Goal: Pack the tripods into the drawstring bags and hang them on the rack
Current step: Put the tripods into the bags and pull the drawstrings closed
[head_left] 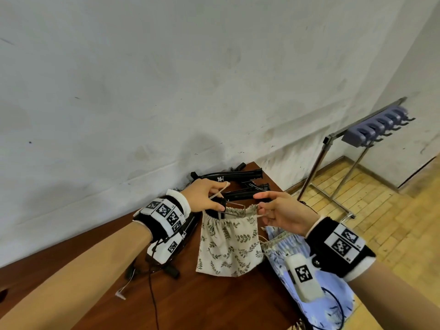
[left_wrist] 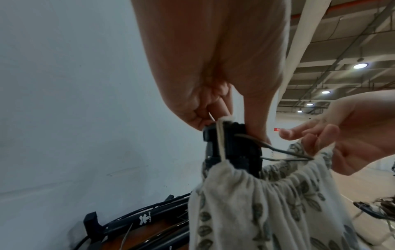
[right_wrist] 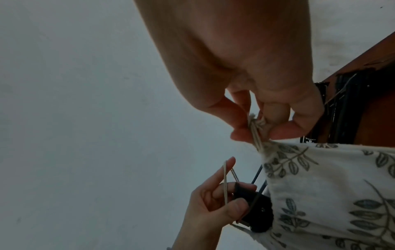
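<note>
A cream drawstring bag point(head_left: 228, 244) printed with green leaves hangs above the brown table point(head_left: 214, 303). A black tripod's head point(left_wrist: 230, 145) sticks out of the bag's gathered mouth, with a thin wire handle beside it. My left hand point(head_left: 204, 198) grips the tripod's head and has the left drawstring loop point(right_wrist: 225, 179) hooked over a finger. My right hand point(head_left: 281, 210) pinches the knotted drawstring point(right_wrist: 256, 125) at the bag's right corner point(right_wrist: 275, 148). More folded black tripods point(head_left: 238, 175) lie on the table behind the bag, against the wall.
A blue-and-white patterned bag point(head_left: 309, 270) lies on the table's right end under my right wrist. A metal rack point(head_left: 338, 163) with a row of blue-grey hooks point(head_left: 378, 127) stands on the wooden floor to the right. Another tripod point(head_left: 173, 258) lies under my left wrist.
</note>
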### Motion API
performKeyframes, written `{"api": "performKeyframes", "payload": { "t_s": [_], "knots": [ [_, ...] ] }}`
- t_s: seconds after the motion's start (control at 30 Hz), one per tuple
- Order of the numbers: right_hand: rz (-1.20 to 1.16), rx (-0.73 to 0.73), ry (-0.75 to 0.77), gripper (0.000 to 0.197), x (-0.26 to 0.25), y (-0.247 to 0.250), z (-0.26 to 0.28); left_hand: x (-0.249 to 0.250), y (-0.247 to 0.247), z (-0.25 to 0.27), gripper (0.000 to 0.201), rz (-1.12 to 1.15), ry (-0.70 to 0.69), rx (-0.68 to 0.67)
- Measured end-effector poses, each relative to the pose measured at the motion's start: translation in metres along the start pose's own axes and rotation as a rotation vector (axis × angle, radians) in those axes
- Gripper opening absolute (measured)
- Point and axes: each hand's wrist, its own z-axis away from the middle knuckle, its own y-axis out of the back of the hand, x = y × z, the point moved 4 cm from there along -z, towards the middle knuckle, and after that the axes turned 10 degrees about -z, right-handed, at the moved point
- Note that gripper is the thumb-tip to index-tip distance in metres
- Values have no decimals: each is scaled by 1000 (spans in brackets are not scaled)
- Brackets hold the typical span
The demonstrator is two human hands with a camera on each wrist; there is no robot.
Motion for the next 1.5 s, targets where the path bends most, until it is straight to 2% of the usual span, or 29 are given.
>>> {"api": "performKeyframes", "payload": {
  "t_s": [0.07,0.17,0.3,0.37,0.43,0.5,0.57,0.63,0.7,0.83,0.93,1.0,1.03,1.07,1.13,1.2,1.27,1.33,1.4,1.43,1.47,1.5],
  "knots": [
    [-80,31,-38,36,4,2,-3,1,-5,-2,75,-36,-7,-25],
    [-235,93,-109,40,17,11,-16,2,-9,-4,60,-40,-54,5],
    [-369,181,-163,36,43,19,-34,0,-14,-5,59,-144,-105,-46],
    [-374,214,-153,34,48,16,-42,0,-16,-4,59,-200,-87,-72],
    [-278,246,-100,28,46,11,-46,5,-15,-5,60,-258,-102,-95],
    [31,230,40,23,36,6,-45,10,-15,-6,59,-290,-119,-97],
    [509,139,212,30,24,-7,-39,10,-14,-6,59,-304,-101,-73],
    [1005,119,296,33,18,-20,-32,8,-17,-7,59,-317,-63,-71],
    [1364,131,330,20,14,-29,-28,8,-18,-8,60,-332,-39,-87],
    [1585,119,265,9,14,-33,-25,12,-17,-8,61,-356,-68,-107],
    [1715,128,236,34,13,-31,-31,20,-20,-5,63,-442,-92,-128],
    [1701,72,220,55,11,-33,-33,24,-22,-7,63,-484,-85,-123],
    [1664,29,211,59,10,-35,-33,24,-23,-9,64,-487,-81,-126],
    [1617,-5,211,56,8,-37,-31,24,-23,-10,64,-481,-79,-128],
    [1515,-26,228,31,-1,-40,-22,22,-21,-11,64,-459,-72,-111],
    [1353,31,274,16,-13,-36,-14,18,-18,-10,64,-394,-72,-87],
    [1224,153,288,9,-23,-23,-10,17,-17,-7,64,-314,-93,-77],
    [1252,171,132,13,-25,-9,-9,21,-20,-5,63,-263,-131,-79],
    [1340,100,-52,20,-24,-5,-4,30,-26,-3,60,-297,-174,-109],
    [1302,55,-77,18,-25,-9,0,32,-32,-4,61,-333,-180,-132],
    [1164,11,-64,13,-27,-13,2,32,-36,-6,62,-356,-173,-151],
    [916,-11,-33,14,-31,-17,4,34,-39,-6,65,-357,-163,-166]
  ]
}}
